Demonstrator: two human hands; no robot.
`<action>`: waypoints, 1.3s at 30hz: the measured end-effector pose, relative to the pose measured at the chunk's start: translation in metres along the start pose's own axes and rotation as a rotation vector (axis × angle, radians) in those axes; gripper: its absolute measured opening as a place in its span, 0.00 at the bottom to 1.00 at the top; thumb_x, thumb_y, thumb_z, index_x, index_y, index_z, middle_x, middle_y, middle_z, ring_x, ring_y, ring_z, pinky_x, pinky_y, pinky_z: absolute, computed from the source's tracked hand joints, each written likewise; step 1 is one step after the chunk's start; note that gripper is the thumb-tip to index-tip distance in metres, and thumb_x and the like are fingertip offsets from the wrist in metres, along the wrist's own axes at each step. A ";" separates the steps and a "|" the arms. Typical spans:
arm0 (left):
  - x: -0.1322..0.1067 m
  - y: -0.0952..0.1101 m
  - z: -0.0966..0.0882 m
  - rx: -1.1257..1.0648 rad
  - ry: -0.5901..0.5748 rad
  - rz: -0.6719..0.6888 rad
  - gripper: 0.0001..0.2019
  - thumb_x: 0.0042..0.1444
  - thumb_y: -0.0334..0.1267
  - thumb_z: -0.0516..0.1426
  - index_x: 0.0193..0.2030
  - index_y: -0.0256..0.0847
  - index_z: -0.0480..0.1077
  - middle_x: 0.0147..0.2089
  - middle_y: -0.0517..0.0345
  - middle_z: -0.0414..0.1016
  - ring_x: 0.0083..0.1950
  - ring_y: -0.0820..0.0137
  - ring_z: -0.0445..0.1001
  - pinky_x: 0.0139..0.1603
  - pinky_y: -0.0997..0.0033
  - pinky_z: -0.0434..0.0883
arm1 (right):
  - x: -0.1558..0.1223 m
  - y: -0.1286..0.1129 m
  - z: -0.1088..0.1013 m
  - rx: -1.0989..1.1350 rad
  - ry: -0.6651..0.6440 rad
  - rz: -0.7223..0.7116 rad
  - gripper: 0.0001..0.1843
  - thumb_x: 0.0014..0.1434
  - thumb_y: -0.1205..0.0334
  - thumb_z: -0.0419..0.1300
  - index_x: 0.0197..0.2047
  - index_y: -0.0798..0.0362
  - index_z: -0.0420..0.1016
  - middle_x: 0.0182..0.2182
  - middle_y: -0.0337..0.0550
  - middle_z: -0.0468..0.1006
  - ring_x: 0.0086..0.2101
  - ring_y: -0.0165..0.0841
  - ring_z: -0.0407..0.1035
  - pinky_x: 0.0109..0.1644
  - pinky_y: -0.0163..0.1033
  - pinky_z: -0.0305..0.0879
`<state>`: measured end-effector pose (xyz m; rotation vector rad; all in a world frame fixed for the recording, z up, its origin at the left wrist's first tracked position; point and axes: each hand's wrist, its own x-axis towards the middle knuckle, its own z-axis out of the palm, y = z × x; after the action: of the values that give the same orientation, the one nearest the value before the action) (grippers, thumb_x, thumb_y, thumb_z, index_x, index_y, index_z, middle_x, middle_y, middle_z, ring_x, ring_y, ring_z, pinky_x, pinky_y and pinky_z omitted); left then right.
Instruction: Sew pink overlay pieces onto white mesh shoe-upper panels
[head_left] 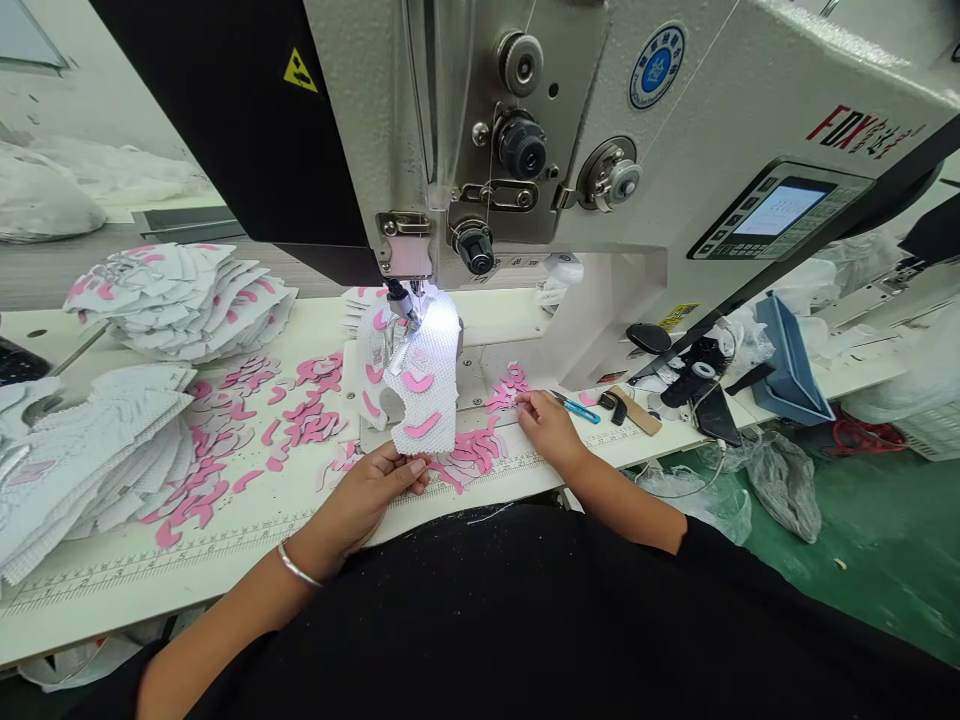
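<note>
A white textured fabric piece (424, 385) with curved pink patches lies under the lit needle of the sewing machine (411, 310). At its lower edge is my left hand (379, 485), closed with thumb and fingers on the fabric. My right hand (551, 428) rests on the machine bed to the right, fingertips drawn together at a small heap of pink curved pieces (511, 385). More pink cut pieces (474, 452) lie between my hands, near the table edge. What exactly the right fingertips pinch is partly hidden.
Stacks of white fabric pieces (180, 310) and scattered pink pieces (307, 415) cover the left of the table (247, 545). Blue thread snips (577, 408) lie right of my right hand, beside a tan strip (637, 410). A blue bin (791, 365) stands farther right.
</note>
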<state>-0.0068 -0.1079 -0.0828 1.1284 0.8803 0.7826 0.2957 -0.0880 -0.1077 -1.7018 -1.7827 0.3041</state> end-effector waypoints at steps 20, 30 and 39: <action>0.000 0.002 0.001 -0.036 0.016 -0.036 0.14 0.53 0.44 0.65 0.43 0.40 0.75 0.35 0.57 0.74 0.35 0.71 0.69 0.41 0.69 0.69 | 0.025 -0.013 0.019 -0.360 -0.133 -0.222 0.14 0.64 0.64 0.55 0.50 0.46 0.77 0.42 0.49 0.69 0.45 0.41 0.64 0.45 0.42 0.65; 0.000 0.004 0.002 -0.043 0.016 -0.020 0.15 0.52 0.45 0.66 0.43 0.40 0.75 0.35 0.57 0.74 0.34 0.71 0.69 0.39 0.70 0.69 | 0.016 -0.014 0.018 -0.383 -0.100 -0.316 0.13 0.67 0.64 0.51 0.44 0.49 0.77 0.44 0.51 0.69 0.46 0.41 0.62 0.47 0.44 0.64; -0.001 0.005 0.001 -0.041 -0.005 -0.019 0.14 0.54 0.44 0.65 0.44 0.41 0.75 0.35 0.58 0.74 0.35 0.72 0.69 0.41 0.71 0.69 | 0.000 -0.021 0.011 -0.254 -0.214 -0.493 0.14 0.68 0.54 0.52 0.44 0.47 0.78 0.41 0.44 0.75 0.44 0.35 0.67 0.50 0.40 0.65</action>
<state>-0.0064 -0.1082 -0.0779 1.0840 0.8659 0.7792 0.2722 -0.0878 -0.1041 -1.3624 -2.4120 0.0437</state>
